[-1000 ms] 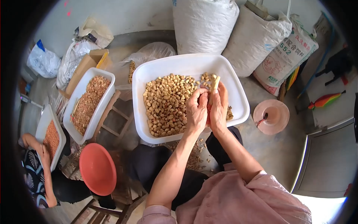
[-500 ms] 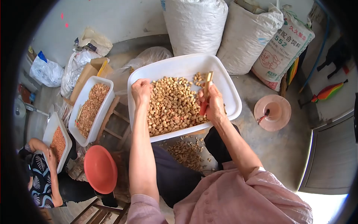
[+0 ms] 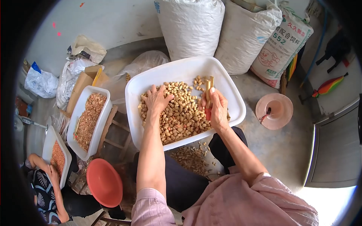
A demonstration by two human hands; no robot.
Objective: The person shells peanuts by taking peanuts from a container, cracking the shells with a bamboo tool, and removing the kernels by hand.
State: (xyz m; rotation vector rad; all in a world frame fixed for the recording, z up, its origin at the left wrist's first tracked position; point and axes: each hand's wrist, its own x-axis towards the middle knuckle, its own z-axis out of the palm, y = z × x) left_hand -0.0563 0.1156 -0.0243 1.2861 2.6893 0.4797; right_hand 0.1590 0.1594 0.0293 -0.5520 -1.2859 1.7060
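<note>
A white plastic tub (image 3: 230, 101) sits across my lap with a heap of unshelled peanuts (image 3: 177, 120) in it. My left hand (image 3: 156, 101) lies on the left part of the heap, fingers spread and touching the nuts. In my right hand (image 3: 217, 109), over the tub's right side, are bamboo tongs (image 3: 209, 88) with two upright arms and a red wrapping low down. My fingers are wrapped round their lower part. Whether a nut is between the arms I cannot tell.
On the left stand a white tub of shelled nuts and skins (image 3: 90, 120), a red basin (image 3: 104, 182) and another person's arm (image 3: 54, 177) at a tray of red kernels (image 3: 57, 158). Large white sacks (image 3: 192, 28) line the back. A pink hat (image 3: 274, 111) lies right; shells (image 3: 190, 160) litter the floor.
My left hand has gone from a closed fist near the tub's left rim to spread fingers on the peanuts. My right hand keeps the tongs, now turned slightly more upright.
</note>
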